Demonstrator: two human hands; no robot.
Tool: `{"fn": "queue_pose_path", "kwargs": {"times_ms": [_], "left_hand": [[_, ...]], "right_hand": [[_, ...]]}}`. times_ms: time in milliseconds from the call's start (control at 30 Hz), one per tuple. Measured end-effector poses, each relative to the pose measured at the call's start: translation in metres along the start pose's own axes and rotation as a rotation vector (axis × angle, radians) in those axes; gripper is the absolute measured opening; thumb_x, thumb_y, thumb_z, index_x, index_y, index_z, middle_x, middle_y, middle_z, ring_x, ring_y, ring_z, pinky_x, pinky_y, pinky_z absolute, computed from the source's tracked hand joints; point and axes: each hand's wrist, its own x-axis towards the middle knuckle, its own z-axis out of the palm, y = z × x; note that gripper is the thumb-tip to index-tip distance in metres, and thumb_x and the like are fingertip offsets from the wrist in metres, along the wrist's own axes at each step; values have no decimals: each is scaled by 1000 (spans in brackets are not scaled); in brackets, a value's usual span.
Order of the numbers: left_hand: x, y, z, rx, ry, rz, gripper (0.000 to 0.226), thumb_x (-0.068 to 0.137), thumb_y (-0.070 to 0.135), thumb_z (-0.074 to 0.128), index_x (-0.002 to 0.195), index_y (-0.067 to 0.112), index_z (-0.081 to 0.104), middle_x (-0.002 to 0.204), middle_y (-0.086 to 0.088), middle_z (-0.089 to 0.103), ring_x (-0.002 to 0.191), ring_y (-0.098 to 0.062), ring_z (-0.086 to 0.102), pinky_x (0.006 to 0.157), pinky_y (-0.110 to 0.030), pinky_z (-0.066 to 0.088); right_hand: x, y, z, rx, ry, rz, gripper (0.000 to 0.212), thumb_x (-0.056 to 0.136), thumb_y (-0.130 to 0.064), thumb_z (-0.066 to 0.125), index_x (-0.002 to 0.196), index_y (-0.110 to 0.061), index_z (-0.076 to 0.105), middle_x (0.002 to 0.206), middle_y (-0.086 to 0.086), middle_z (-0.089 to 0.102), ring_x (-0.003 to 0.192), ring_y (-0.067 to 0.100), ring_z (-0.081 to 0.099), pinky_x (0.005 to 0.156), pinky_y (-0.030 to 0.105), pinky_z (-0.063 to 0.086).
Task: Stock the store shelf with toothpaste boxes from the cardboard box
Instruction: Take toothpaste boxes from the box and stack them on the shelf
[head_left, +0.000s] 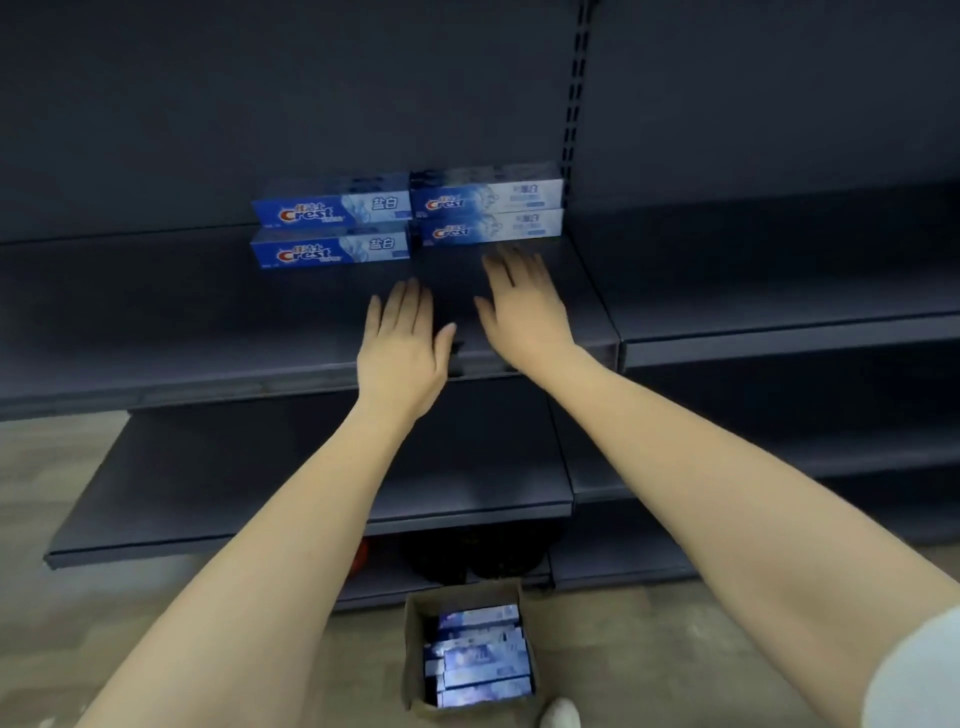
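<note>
At 6 o'clock, nearest the camera, an open cardboard box (470, 652) sits on the pale wood-look floor (52, 457), packed with blue and white toothpaste cartons (480, 657) lying on their sides in a tight stack; their print is too blurred to read. A white shoe tip (560, 714) shows just beside the box at its lower right corner, and a white sleeve (919, 675) edges in at 4 o'clock.

Both bare forearms reach up toward the middle of the view. The left hand (402, 345) hovers palm down over the front edge of the dark grey shelf (182, 322), fingers straight and close together, thumb out to the side, holding nothing. The right hand (524, 306), just beside it and slightly deeper, is also flat and empty, fingers straight and a little fanned, fingertips near the right-hand stack.

Beyond the hands, toward 12 o'clock, four Crest toothpaste boxes (332, 228) lie lengthwise on the shelf in two stacks of two, touching side by side. The left pair is deep blue with the red and white "Crest" logo and the characters "盐白". The right pair (491, 210) is paler, with the same logo; its other lettering is unclear. A slotted upright (574, 98) rises behind them.
</note>
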Motion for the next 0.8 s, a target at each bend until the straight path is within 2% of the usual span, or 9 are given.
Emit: {"fn": "queue_pose_path", "kwargs": {"times_ms": [100,167,300,433,633,800], "left_hand": [[-38,-8,3,-36,46,17,59,97,37,26,140,-1,37,148,-18,35,139,-30,31,115,-42,15],[-71,-13,8,-60,3,0,60,97,36,26,144,-1,29,151,-18,29,141,-30,26,116,-40,11],[-141,-30,22,-36,-125,30,60,95,35,27,141,-4,35,147,-20,36,137,-32,34,115,-40,17],[-191,-44,36,-2,-261,62,60,93,34,27,137,-3,41,142,-19,43,133,-31,41,111,-42,25],[-235,-49,57,-37,-416,74,59,93,34,27,134,-3,47,139,-19,47,131,-31,44,110,-43,29],[-263,-45,88,-59,-533,65,57,89,32,31,127,-3,54,132,-18,55,124,-31,52,104,-46,38]], "right_hand": [[-32,-8,2,-33,117,18,45,84,-15,65,122,6,57,129,26,54,123,40,50,108,49,33],[-58,-16,3,-66,108,36,44,81,-15,68,119,7,59,126,25,57,119,39,54,104,50,38],[-110,-36,12,-185,-21,-20,46,89,-23,60,128,1,54,136,17,52,129,32,47,109,45,34],[-161,-58,33,-235,-127,-31,49,82,-29,69,123,-3,60,130,12,59,119,26,57,100,39,45],[-223,-84,75,-197,-328,19,50,81,-28,70,123,-3,60,128,12,60,118,26,58,100,39,45],[-256,-84,116,-161,-498,46,54,67,-27,81,113,-2,67,117,12,66,108,27,64,93,40,51]]}}
